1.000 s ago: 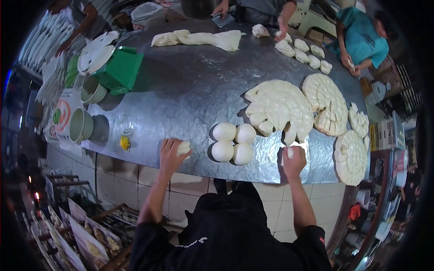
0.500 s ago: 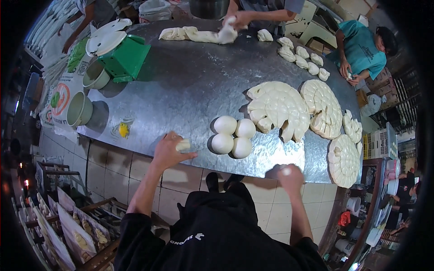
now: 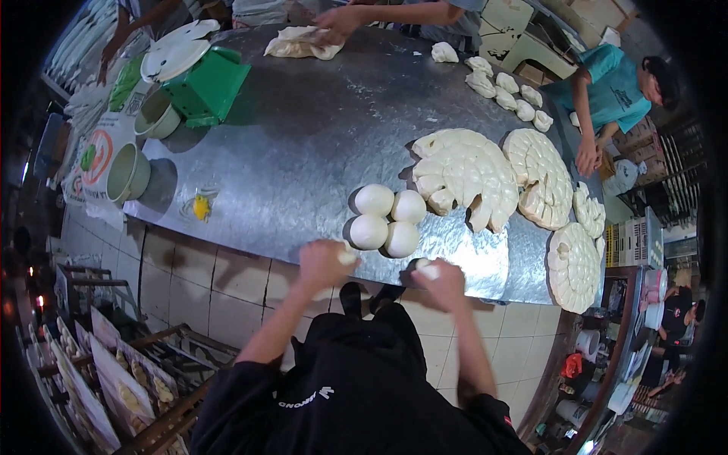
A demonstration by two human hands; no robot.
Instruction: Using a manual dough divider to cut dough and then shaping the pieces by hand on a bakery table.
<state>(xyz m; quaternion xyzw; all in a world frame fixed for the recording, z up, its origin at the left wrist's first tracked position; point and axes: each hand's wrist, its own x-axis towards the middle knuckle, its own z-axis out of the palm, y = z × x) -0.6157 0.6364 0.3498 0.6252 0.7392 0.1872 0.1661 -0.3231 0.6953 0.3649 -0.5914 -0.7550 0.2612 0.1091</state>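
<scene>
My left hand [image 3: 324, 265] is closed round a small piece of dough [image 3: 348, 256] at the table's near edge. A second dough piece [image 3: 428, 269] pokes out of my right hand [image 3: 444, 283], which is curled over it a little to the right. Just beyond and between the hands sits a tight cluster of smooth, white dough balls [image 3: 369, 231]. To their right lies a large flat dough round [image 3: 468, 174], scored into segments, with gaps along its near edge.
More scored dough rounds [image 3: 574, 267] and loose dough lumps [image 3: 506, 99] occupy the table's right side. A green scale [image 3: 206, 87], two bowls [image 3: 128, 173] and a yellow smear [image 3: 201, 207] are at left. Co-workers stand at the far side; racked trays [image 3: 114, 379] stand lower left.
My hands have come closer together, left moving right and right moving left, each with dough. Across the table, a co-worker's long dough strip is now bunched up shorter at the left.
</scene>
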